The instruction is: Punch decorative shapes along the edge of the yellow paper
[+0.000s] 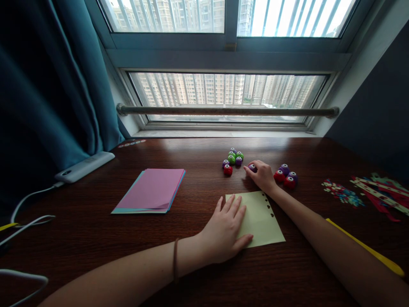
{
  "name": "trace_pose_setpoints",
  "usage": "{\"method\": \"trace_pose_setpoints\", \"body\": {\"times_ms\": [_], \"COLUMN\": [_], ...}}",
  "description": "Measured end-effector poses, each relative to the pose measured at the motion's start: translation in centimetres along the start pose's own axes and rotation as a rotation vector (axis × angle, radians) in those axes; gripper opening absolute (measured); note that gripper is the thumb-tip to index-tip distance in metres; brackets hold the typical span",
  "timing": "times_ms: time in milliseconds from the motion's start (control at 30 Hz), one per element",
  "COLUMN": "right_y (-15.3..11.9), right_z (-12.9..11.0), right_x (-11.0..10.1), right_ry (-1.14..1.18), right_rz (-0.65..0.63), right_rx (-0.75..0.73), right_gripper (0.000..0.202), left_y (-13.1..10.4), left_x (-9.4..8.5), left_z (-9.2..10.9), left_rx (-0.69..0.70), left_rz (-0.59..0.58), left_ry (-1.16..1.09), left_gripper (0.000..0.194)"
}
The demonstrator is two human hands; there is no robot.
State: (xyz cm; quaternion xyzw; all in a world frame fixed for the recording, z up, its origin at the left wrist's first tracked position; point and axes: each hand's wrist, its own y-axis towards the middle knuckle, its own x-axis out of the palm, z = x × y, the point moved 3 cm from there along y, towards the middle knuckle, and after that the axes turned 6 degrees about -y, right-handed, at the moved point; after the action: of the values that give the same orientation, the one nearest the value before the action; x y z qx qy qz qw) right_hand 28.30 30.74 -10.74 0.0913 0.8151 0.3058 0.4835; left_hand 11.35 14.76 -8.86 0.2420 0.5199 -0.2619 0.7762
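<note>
My left hand [228,228] lies flat with fingers spread on a pale yellow sheet of paper [262,224]. Small dark shaped holes run along that sheet's right edge. Beyond the paper, my right hand [262,175] has its fingers closed round a purple craft punch [252,168], which rests at table level. To its left stands a group of green, purple and red craft punches [231,159]. On its other side sit several red and purple craft punches [284,175]; my right wrist is close to them.
A stack of pink and blue paper [156,187] lies to the left. Small coloured paper cut-outs [342,192], punched strips [380,194] and a yellow stick-like tool [367,249] are on the right. A white power bank [86,166] with a cable is by the curtain [79,85].
</note>
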Motion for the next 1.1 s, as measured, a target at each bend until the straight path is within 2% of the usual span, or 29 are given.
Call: {"method": "trace_pose_setpoints", "body": {"times_ms": [1100], "right_y": [-0.04], "right_z": [-0.06], "right_x": [0.0], "right_ry": [0.0], "right_rz": [0.005], "right_rx": [-0.003], "right_gripper": [0.017], "left_y": [0.04], "left_x": [0.05], "left_z": [0.02], "left_rx": [0.001], "left_rz": [-0.002], "left_ry": [0.002], "left_gripper": [0.062]}}
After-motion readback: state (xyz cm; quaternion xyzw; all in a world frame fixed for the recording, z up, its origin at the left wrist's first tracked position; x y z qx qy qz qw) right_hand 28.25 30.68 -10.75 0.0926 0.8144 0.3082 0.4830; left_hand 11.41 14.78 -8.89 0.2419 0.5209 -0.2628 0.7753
